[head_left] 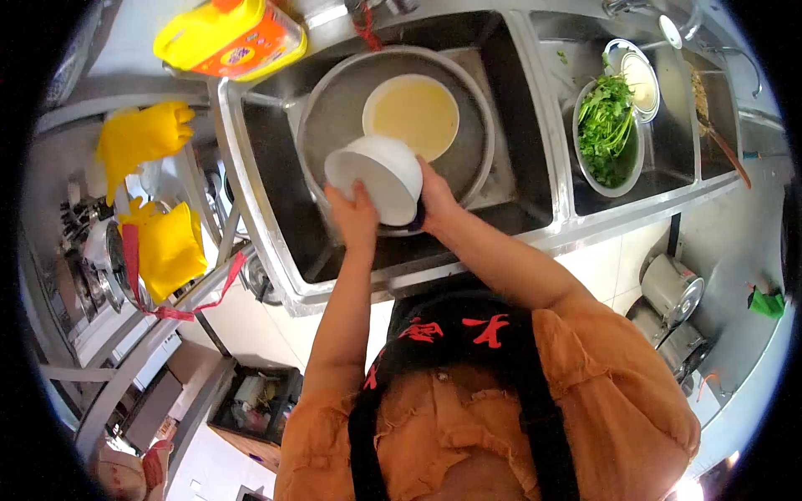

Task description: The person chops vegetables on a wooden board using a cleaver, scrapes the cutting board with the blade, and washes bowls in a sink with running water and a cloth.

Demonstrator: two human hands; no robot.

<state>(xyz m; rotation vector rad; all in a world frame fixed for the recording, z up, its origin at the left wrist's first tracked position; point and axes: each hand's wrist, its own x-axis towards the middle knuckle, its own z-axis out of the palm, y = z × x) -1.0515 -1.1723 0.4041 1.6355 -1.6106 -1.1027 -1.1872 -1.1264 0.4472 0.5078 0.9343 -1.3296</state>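
Observation:
A white bowl [386,171] is held tilted over a large round metal basin [311,108] in the left sink. My left hand [355,219] grips its near left side, fingers against the surface. My right hand [436,199] is closed on the right side of the same bowl. Something dark shows between the right palm and the bowl; its kind I cannot make out. Just beyond the held bowl, another white round dish [413,115] with yellowish liquid inside sits in the basin.
A yellow-and-orange jug [238,42] stands at the sink's back left. Yellow rubber gloves [167,250] hang on the rack at left. In the middle sink, a metal bowl [616,185] holds leafy greens beside white dishes [642,82]. Metal pots [671,288] stand low at right.

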